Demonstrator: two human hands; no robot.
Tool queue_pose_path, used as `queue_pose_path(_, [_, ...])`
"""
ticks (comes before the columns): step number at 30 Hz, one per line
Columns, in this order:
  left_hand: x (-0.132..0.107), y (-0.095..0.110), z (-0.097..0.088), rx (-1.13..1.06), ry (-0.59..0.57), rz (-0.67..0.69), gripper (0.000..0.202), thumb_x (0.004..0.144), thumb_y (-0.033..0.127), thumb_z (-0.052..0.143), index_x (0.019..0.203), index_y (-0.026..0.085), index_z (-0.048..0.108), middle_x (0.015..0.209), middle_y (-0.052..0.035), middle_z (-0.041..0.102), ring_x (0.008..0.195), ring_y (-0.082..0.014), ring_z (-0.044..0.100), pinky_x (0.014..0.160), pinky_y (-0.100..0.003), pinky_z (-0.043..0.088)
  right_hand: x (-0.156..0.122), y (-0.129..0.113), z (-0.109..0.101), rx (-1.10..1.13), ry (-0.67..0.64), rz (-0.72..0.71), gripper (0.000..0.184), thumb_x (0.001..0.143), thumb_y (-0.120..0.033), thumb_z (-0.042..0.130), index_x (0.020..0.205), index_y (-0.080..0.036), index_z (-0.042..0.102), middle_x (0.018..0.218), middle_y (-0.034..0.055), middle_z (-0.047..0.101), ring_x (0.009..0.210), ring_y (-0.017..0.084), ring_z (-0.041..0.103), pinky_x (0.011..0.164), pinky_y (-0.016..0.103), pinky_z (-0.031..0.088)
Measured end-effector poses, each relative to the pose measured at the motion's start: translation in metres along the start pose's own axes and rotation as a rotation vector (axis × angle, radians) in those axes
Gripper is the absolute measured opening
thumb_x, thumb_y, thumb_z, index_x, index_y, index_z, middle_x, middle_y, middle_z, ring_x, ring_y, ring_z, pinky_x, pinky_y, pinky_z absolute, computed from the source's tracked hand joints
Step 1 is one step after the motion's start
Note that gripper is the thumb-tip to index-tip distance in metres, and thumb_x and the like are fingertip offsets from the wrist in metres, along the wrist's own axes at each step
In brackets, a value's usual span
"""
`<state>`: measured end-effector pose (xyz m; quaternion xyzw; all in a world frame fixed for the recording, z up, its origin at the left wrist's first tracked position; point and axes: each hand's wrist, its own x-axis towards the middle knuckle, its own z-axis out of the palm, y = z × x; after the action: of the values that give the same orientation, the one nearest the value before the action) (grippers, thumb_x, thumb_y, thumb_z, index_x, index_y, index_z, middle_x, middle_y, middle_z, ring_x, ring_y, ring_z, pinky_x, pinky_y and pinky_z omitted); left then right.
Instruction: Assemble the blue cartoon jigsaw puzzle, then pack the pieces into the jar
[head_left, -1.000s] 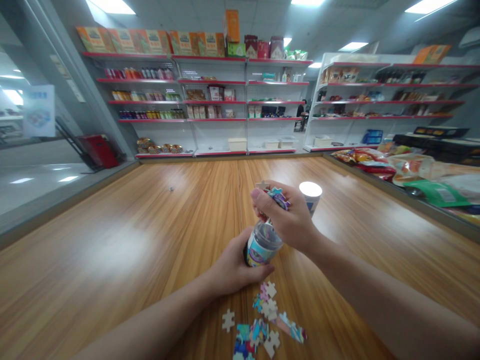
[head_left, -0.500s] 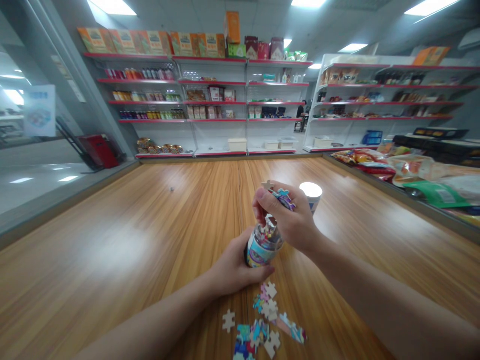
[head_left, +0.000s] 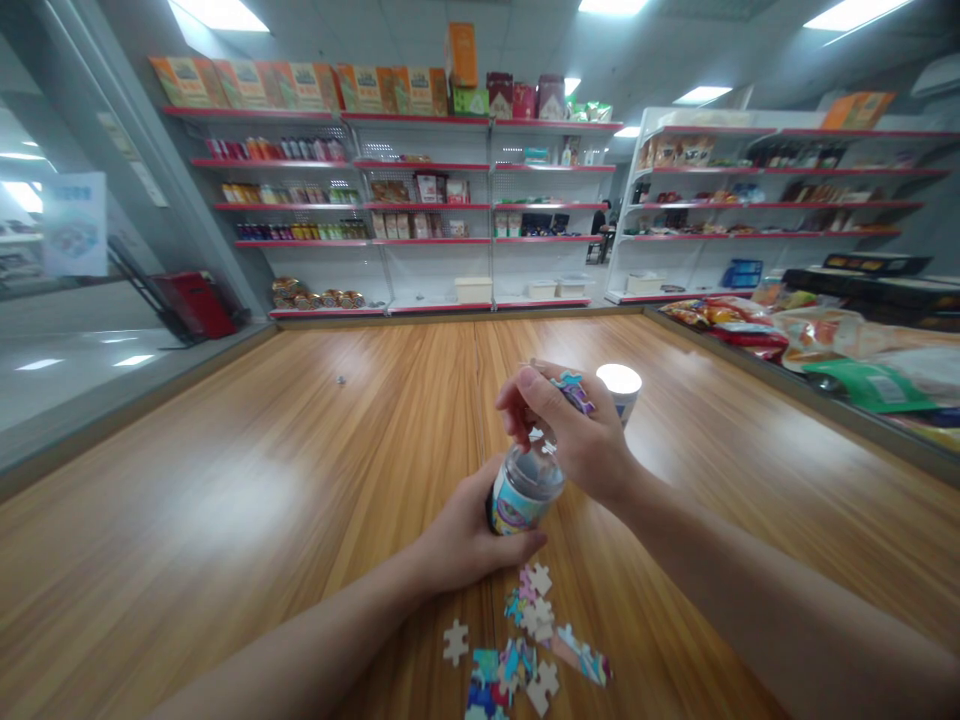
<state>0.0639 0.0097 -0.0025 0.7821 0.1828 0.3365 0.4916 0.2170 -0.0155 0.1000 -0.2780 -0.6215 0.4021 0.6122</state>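
Note:
My left hand is wrapped round a small clear jar with a colourful label, holding it upright on the wooden table. My right hand hovers just over the jar's mouth, fingers closed on a bunch of colourful puzzle pieces. More loose puzzle pieces lie on the table in front of the jar, close to me.
A white-topped lid or cup stands just behind my right hand. Snack bags are piled along the right side. Shop shelves with goods line the back wall. A small dark object lies far left on the table.
My right hand has shifted slightly left and lower over the jar's mouth, thumb and fingers working the pieces. The jar and left hand stay put.

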Motion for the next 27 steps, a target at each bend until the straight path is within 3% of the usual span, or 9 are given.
queue_pose_path(18, [-0.0009,-0.0019,-0.0016,0.022,-0.006,-0.015,0.041,0.083,0.031,0.075,0.115,0.016,0.057,0.101,-0.0054,0.061,0.089,-0.019,0.056,0.08,-0.03,0.05,0.001,0.003,0.0022,0.011,0.051,0.012,0.033,0.097,-0.046,0.061,0.081,-0.016,0.063,0.063,-0.0004,0.065,0.05,0.009,0.055,0.048,0.022,0.044])
queue_pose_path(27, [-0.0013,0.0018,-0.0003,-0.066,0.053,-0.035,0.043,0.079,0.03,0.079,0.114,0.015,0.059,0.091,-0.0046,0.064,0.079,-0.0171,0.057,0.072,-0.029,0.05,0.0,-0.0062,-0.0003,-0.112,-0.084,-0.055,0.032,0.101,-0.041,0.054,0.088,-0.016,0.069,0.087,0.0063,0.072,0.081,0.016,0.068,0.076,0.031,0.055])
